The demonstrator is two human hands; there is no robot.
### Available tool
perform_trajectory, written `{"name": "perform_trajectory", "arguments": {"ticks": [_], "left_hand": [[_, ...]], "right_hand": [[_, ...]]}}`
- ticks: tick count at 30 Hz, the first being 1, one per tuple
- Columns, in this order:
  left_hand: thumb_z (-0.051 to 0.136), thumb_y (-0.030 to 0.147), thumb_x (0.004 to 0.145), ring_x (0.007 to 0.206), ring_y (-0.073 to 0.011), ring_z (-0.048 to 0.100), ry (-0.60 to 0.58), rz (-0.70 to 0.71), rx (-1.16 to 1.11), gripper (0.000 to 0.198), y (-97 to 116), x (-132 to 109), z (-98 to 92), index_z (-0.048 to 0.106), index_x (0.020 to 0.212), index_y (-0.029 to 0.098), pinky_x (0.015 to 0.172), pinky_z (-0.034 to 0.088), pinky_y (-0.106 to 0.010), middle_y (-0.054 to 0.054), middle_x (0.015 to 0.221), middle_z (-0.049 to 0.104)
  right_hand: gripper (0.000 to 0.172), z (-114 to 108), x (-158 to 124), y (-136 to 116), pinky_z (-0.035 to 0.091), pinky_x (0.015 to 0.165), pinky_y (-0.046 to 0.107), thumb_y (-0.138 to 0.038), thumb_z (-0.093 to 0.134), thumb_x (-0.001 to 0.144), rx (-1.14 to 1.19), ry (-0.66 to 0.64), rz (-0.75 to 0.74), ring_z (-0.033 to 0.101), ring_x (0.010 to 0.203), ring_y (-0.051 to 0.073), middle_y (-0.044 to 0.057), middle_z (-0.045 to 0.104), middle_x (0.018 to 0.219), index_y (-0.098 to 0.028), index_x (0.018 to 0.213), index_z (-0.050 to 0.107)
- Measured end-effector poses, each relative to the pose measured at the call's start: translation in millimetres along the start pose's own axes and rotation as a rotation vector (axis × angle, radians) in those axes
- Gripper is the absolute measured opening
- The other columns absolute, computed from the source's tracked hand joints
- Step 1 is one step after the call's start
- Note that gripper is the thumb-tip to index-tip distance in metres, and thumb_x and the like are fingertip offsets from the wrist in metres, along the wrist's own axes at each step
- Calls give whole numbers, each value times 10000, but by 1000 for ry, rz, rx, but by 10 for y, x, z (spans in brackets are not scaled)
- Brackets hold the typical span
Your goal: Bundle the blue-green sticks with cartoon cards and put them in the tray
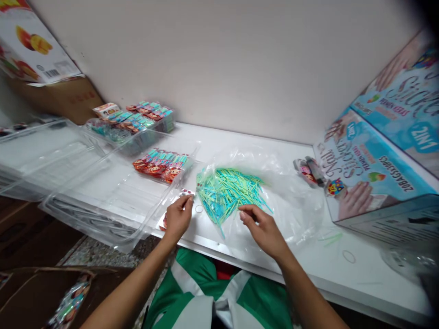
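Observation:
My left hand is closed in a pinch above a white printed card near the table's front edge. What its fingertips hold, if anything, is too small to make out. To the right, my right hand is curled with thumb and forefinger close together, beside a pile of thin green and blue sticks. Anything between those fingers cannot be made out. The sticks lie on and partly inside a clear plastic bag. Between my hands rests a small rubber band.
Clear plastic trays overhang the table at left. Packed candy sachets fill one tray, with more sachets behind. Blue printed boxes stand at right, near another rubber band. An open carton sits at lower left.

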State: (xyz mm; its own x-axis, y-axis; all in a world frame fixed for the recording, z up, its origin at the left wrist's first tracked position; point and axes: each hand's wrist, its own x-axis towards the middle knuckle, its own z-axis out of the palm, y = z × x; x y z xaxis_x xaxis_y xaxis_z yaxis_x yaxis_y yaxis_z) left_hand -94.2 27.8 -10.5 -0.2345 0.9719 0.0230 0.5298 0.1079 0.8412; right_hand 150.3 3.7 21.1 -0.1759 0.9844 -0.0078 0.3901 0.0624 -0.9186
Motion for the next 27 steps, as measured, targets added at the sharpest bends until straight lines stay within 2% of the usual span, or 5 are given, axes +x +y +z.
{"name": "perform_trajectory", "arguments": {"ticks": [6, 12, 16, 22, 27], "left_hand": [[725, 370, 652, 823, -170, 645, -274, -392, -938, 241, 396, -295, 211, 694, 804, 186, 762, 487, -270, -51, 870, 707], [745, 381, 636, 720, -171, 645, -496, -421, -911, 239, 415, -256, 384, 717, 768, 184, 691, 493, -286, -70, 833, 714], [764, 348, 616, 643, -156, 629, -441, -417, -856, 195, 395, -212, 461, 725, 689, 171, 649, 477, -266, -58, 710, 710], [810, 296, 541, 613, -137, 607, -347, -465, -848, 193, 390, -225, 433, 661, 558, 174, 617, 444, -245, -18, 611, 675], [795, 350, 561, 591, -108, 575, -389, -495, -899, 244, 405, -246, 398, 703, 696, 169, 565, 424, -220, -38, 710, 698]], "right_hand": [[309, 403, 186, 140, 482, 780, 295, -454, 572, 804, 362, -168, 92, 594, 816, 147, 31, 606, 874, -177, 941, 556], [304, 342, 113, 217, 475, 653, 260, -483, 569, 794, 379, -304, 101, 548, 650, 119, -18, 545, 700, -185, 753, 528], [267, 71, 128, 313, 457, 662, 240, -421, 451, 876, 38, -378, 89, 588, 692, 121, 1, 620, 775, -183, 833, 564], [201, -483, 375, 694, 370, 664, 279, -315, 450, 858, -586, -93, 216, 583, 771, 195, 70, 647, 818, -165, 854, 583], [81, -467, 562, 949, 325, 628, 277, -225, 534, 766, -710, -34, 294, 580, 770, 229, 98, 638, 774, -158, 775, 579]]}}
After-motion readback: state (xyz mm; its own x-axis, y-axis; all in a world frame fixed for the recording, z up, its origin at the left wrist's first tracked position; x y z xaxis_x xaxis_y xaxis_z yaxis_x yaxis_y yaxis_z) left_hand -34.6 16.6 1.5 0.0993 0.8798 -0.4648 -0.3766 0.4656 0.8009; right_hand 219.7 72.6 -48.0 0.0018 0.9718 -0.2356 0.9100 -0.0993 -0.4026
